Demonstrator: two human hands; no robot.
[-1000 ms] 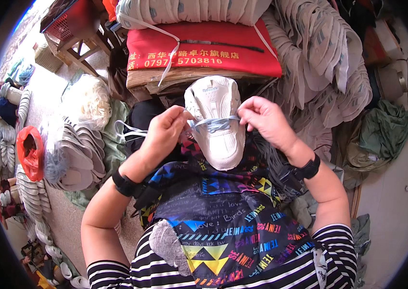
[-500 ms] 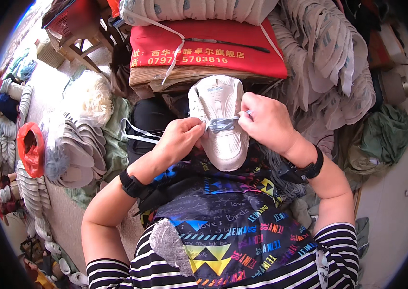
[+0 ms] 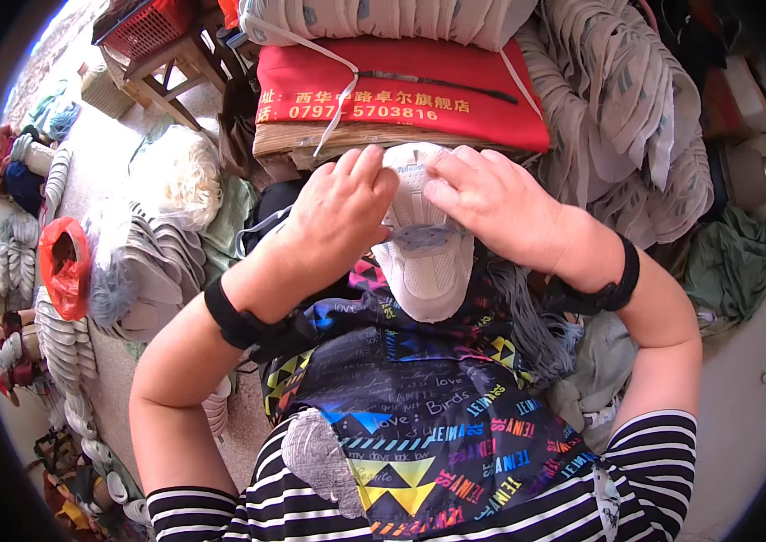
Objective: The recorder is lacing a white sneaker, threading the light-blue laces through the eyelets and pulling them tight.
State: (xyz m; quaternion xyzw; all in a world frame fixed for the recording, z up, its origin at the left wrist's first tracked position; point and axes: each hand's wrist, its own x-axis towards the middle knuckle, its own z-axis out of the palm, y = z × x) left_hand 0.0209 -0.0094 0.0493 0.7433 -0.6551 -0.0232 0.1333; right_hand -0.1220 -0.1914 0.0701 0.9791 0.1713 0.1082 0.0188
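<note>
Left hand (image 3: 336, 206) and right hand (image 3: 498, 200), half-curled (hold can't be told), have been raised to ten and two o'clock on the shoe (image 3: 425, 282); lace (image 3: 425, 239) seemingly left.

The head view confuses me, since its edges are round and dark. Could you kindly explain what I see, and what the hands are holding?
There is no machine here: these are a person's bare left hand and right hand. A wide fisheye camera worn on the head looks down, so straight edges bend near the rim.

Between the hands is a white shoe, toe toward the wearer, with a blue-grey lace across it. Both hands are at its far end; whether the fingers grip the lace is hidden.

Beyond it, a red cover lies over a wooden surface. On the cover lies a thin dark tool.
</note>
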